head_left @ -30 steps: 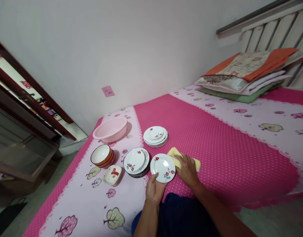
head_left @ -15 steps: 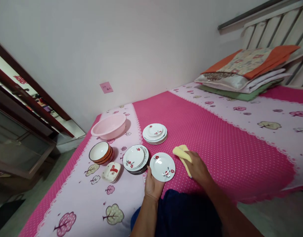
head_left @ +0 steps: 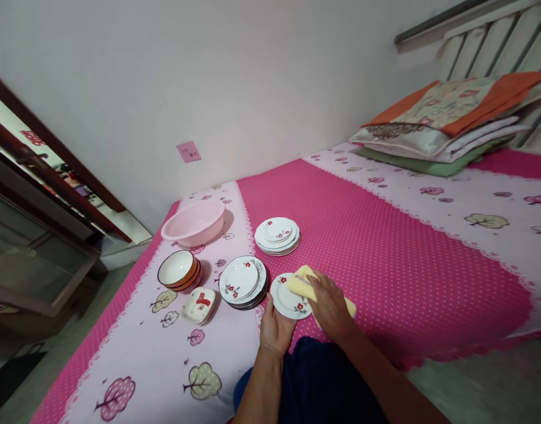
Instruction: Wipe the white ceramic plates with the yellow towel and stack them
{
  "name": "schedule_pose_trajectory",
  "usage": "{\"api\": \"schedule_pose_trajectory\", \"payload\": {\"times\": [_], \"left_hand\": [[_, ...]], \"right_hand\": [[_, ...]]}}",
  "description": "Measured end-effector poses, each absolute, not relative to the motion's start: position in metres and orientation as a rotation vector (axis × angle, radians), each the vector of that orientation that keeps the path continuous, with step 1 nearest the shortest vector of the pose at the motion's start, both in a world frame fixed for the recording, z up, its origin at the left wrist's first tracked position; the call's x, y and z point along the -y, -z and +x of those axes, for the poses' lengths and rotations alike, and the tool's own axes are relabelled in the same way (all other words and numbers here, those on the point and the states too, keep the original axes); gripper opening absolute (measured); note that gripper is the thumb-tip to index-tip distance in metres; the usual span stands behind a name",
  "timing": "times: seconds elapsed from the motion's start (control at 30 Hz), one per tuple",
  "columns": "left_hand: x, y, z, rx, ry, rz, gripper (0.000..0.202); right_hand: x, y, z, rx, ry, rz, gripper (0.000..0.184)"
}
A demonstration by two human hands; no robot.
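Observation:
My left hand (head_left: 275,327) grips the near rim of a white plate (head_left: 282,299) with red flowers, its thumb at the left edge and the other fingers underneath. A folded yellow cloth (head_left: 302,282) lies against the plate's upper right part, held in my right hand (head_left: 329,305). Just left of the held plate sits a stack of dark-rimmed plates (head_left: 240,281) topped by a flowered one. Farther back is a second stack of white flowered plates (head_left: 278,235). My right hand hides some of the plate's right side.
On the bed's left part stand a pink basin (head_left: 194,224), stacked orange bowls (head_left: 178,271) and small square dishes (head_left: 198,306). Folded bedding and pillows (head_left: 447,126) lie at the far right. A wall (head_left: 261,88) borders the bed's back; a doorway is at left.
My right hand has moved left with the yellow cloth, from beside the plate onto its face. My left hand still holds the plate in nearly the same place.

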State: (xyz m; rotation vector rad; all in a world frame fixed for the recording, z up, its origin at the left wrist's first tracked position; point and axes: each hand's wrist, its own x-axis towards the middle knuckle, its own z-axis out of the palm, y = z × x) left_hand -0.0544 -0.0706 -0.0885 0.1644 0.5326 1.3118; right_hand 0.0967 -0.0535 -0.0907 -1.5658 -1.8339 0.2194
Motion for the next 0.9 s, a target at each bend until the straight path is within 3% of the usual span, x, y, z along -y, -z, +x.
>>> {"api": "schedule_pose_trajectory", "payload": {"times": [0.4, 0.9], "left_hand": [[0.070, 0.087, -0.048, -0.570, -1.318, 0.181, 0.051], [0.071, 0.096, -0.058, -0.626, -1.408, 0.091, 0.040]], "right_hand": [[0.034, 0.073, 0.074, 1.956, -0.218, -1.659, 0.051], [0.058, 0.056, 0.066, 2.217, -0.551, -1.125, 0.048]]}}
